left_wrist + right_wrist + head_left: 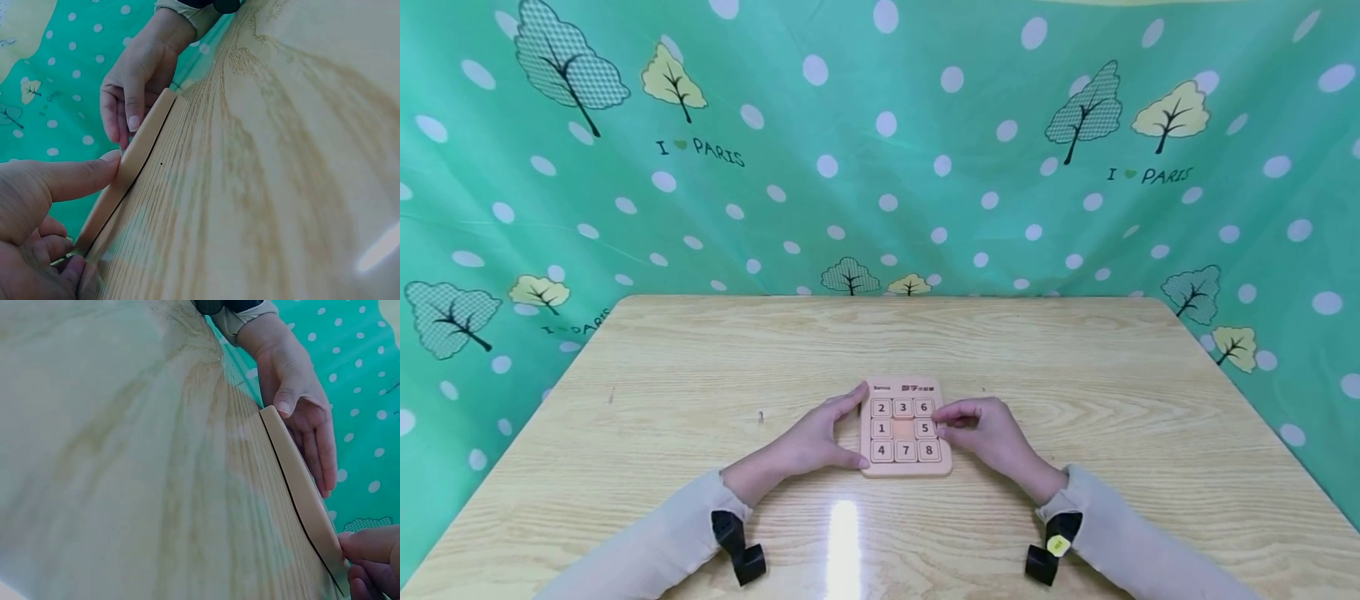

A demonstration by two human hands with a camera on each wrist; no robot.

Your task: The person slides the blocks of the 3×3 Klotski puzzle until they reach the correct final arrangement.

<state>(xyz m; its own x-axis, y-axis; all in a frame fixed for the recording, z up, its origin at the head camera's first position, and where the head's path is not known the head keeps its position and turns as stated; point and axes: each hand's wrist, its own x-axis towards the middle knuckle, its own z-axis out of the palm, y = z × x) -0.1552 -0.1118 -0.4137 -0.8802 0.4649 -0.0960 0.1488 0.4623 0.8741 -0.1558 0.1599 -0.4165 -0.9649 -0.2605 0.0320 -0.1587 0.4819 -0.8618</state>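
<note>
A pale pink sliding number puzzle (pixel 906 468) lies flat on the table in the head view. Its tiles read 2, 3, 6 along the top, 1, a gap, 5 in the middle, and 4, 7, 8 at the bottom. My left hand (pixel 811 437) holds the board's left side, thumb at the lower corner and fingers at the upper one. At the right edge, my right hand (pixel 996 435) has its index finger and thumb tips at the 5 tile (pixel 925 428). Both wrist views show the board's thin side (pixel 128 169), with the tile faces hidden.
The light wood table (pixel 700 350) extends around the puzzle on all sides. Behind it hangs a green dotted cloth (pixel 887 167) printed with trees. A black wrist camera (pixel 737 546) sits on the left sleeve, and another (pixel 1054 546) on the right.
</note>
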